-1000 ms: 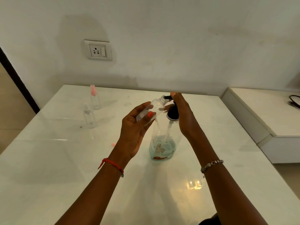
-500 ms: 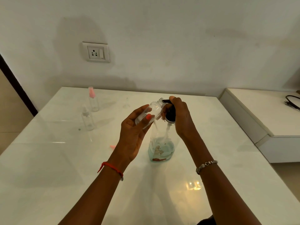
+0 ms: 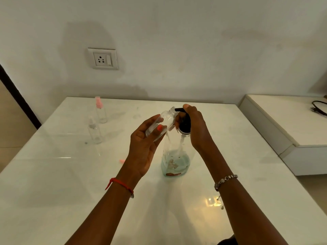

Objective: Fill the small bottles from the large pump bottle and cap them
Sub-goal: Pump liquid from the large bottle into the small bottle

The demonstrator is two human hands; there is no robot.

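The large pump bottle [image 3: 175,162] is stood upright on the white table [image 3: 70,183], a little pale blue liquid being seen in its base; its black pump head [image 3: 184,125] is wrapped by the curled fingers of the right hand [image 3: 195,129], one fingertip being laid on top of the spout. An uncapped small clear bottle [image 3: 163,122] is gripped by the left hand [image 3: 142,147] just left of the pump head; it is held tilted, its open neck brought up against the spout tip; whether liquid is passing cannot be told. Well to the left of the pump bottle and farther back, a clear-topped bottle [image 3: 94,132] is stood, and a pink-topped bottle [image 3: 100,112] behind it; a small pink piece [image 3: 122,161] is seen lying on the table, left of the pump bottle's base; a wall socket [image 3: 103,58] is mounted above and to the left.
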